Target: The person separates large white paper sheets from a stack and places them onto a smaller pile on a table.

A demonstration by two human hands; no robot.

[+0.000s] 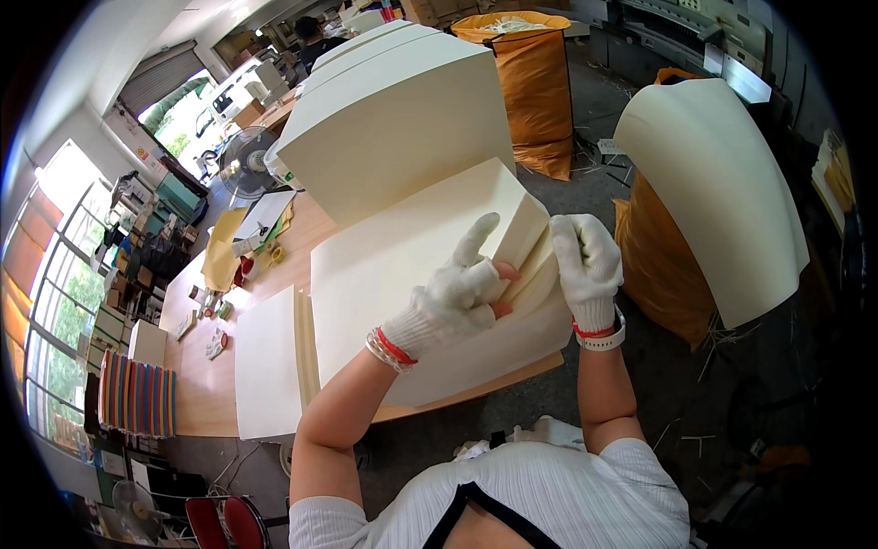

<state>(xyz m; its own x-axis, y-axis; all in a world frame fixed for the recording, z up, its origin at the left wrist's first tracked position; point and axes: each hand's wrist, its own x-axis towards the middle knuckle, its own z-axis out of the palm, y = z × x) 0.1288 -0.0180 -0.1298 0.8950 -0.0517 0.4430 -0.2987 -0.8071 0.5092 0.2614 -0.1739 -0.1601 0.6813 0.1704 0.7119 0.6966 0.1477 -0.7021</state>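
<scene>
- The left hand (453, 293), in a white knitted glove, is resting on the near stack of cream paper sheets (384, 265); its index finger is pointing up along the sheets while the other fingers are curling closed into the fanned right edge of the stack, bare fingertips showing through the glove.
- The right hand (587, 265), gloved the same way with a red-edged cuff and a wrist watch, is gripping that same fanned edge from the right side; its fingers are closing over the sheet edges, lifting them a little off the pile.
- The stack is lying on the wooden bench (206, 384), its right corner hanging out past the bench edge, directly in front of the person.
- A taller block of cream paper (393, 128) is standing just behind the stack, touching it; a thinner pile of sheets (265, 366) is lying just beside it on the left.
- An orange sack (535, 82) is standing on the floor beyond the bench; a curved bundle of cream sheets (722, 192) is draping over another sack on the right.
- A fan (245, 163) is sitting at the far end of the bench; a striped stack of coloured card (137, 395) is standing on the far left.
</scene>
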